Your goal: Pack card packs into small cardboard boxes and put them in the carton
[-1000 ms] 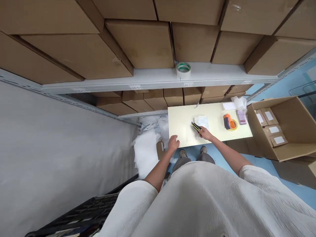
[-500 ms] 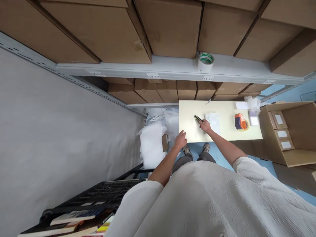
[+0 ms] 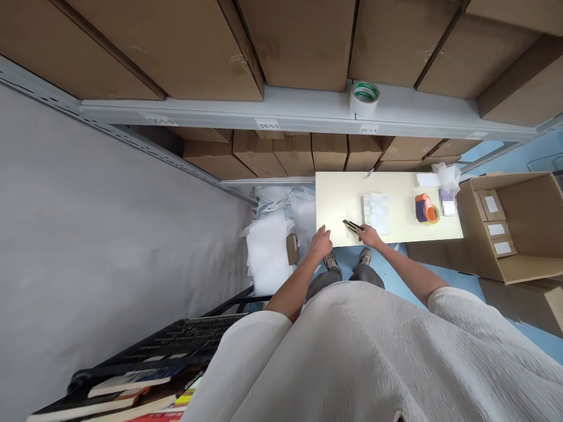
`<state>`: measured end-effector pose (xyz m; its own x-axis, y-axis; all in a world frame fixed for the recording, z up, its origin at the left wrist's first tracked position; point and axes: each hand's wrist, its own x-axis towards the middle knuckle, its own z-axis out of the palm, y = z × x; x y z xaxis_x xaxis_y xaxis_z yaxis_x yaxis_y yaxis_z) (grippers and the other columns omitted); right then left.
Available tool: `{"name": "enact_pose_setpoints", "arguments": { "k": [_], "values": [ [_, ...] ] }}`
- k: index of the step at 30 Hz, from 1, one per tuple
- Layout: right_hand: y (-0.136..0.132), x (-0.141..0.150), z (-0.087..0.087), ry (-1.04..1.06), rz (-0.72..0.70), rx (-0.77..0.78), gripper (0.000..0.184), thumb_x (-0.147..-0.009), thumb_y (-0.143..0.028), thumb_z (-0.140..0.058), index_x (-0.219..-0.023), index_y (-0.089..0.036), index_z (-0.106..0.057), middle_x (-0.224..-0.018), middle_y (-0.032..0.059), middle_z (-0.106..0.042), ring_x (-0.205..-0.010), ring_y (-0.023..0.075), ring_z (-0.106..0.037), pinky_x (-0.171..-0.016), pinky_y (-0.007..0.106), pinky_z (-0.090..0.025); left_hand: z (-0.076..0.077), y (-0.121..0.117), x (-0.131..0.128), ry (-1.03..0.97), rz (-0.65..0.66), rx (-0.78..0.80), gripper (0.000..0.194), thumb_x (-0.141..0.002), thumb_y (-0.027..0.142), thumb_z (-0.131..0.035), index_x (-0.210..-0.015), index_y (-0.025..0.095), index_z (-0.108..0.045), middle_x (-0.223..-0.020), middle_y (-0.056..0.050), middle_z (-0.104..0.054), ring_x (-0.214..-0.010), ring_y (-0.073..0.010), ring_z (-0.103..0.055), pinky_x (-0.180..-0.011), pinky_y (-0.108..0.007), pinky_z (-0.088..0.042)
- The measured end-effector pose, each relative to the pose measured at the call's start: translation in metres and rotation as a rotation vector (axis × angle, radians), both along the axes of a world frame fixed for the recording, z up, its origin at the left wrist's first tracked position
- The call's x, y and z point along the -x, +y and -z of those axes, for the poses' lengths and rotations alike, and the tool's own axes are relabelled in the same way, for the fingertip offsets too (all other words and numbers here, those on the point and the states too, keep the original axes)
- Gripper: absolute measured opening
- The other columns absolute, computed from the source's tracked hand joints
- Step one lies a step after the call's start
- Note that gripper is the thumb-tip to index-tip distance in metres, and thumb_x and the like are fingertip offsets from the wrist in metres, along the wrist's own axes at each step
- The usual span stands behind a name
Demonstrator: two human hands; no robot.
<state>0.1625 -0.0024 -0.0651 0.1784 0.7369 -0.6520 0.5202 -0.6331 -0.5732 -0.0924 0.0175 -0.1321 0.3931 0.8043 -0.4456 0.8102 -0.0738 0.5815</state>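
Note:
My right hand [image 3: 368, 235] grips a yellow and black utility knife [image 3: 352, 225] at the near edge of a small cream table [image 3: 336, 199]. A flat clear-wrapped packet [image 3: 375, 206] lies on the table just beyond the knife. My left hand [image 3: 321, 243] hovers at the table's near left corner with its fingers loosely spread and nothing in it.
An orange tape dispenser [image 3: 423, 208] and crumpled wrapping [image 3: 446, 174] sit at the table's right end. An open cardboard box [image 3: 505, 225] stands to the right. White plastic sheets [image 3: 268, 249] lie on the floor at left. Shelves of boxes and a tape roll [image 3: 364, 97] are ahead, and a black cart [image 3: 176, 346] with books stands near left.
My right hand has pulled the knife off the packet toward the table's near edge. My left hand stays near the table's left corner. The view has shifted left and down.

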Motion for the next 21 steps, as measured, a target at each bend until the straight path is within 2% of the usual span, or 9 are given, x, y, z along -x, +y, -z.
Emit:
{"name": "enact_pose_setpoints", "arguments": {
  "k": [5, 10, 16, 21],
  "values": [
    [-0.033, -0.001, -0.003, -0.022, -0.068, 0.061, 0.020, -0.106, -0.040, -0.064, -0.097, -0.022, -0.065, -0.070, 0.0037, -0.075, -0.059, 0.0191, -0.065, -0.059, 0.028, -0.046, -0.004, -0.003, -0.006, 0.141, 0.070, -0.049, 0.055, -0.097, 0.015, -0.054, -0.151, 0.011, -0.060, -0.179, -0.019, -0.038, -0.168, -0.0329, -0.033, -0.134, -0.047, -0.037],
    [-0.047, -0.001, -0.007, -0.032, -0.101, 0.074, 0.025, -0.106, -0.039, -0.064, -0.086, -0.023, -0.063, -0.068, 0.0048, -0.074, -0.061, 0.0198, -0.065, -0.060, 0.029, -0.046, -0.007, -0.005, -0.011, 0.205, 0.097, -0.093, 0.051, -0.098, 0.011, -0.051, -0.148, 0.008, -0.062, -0.178, -0.023, -0.037, -0.167, -0.0327, -0.036, -0.132, -0.045, -0.039],
    [-0.034, -0.011, -0.022, -0.016, -0.053, -0.047, 0.031, -0.104, -0.046, -0.065, -0.085, -0.022, -0.065, -0.066, 0.0027, -0.072, -0.058, 0.0173, -0.062, -0.059, 0.027, -0.046, -0.008, -0.001, -0.013, 0.225, 0.091, -0.082, 0.052, -0.097, 0.011, -0.052, -0.147, 0.011, -0.063, -0.177, -0.022, -0.040, -0.165, -0.0332, -0.039, -0.130, -0.047, -0.041],
    [-0.011, -0.026, -0.040, 0.034, 0.060, -0.164, 0.028, -0.102, -0.045, -0.061, -0.087, -0.022, -0.066, -0.067, 0.0016, -0.071, -0.053, 0.0145, -0.056, -0.053, 0.026, -0.044, -0.007, 0.001, -0.012, 0.239, 0.108, -0.100, 0.051, -0.095, 0.013, -0.054, -0.145, 0.013, -0.065, -0.175, -0.021, -0.043, -0.164, -0.0331, -0.040, -0.129, -0.047, -0.043]
  ]
}}
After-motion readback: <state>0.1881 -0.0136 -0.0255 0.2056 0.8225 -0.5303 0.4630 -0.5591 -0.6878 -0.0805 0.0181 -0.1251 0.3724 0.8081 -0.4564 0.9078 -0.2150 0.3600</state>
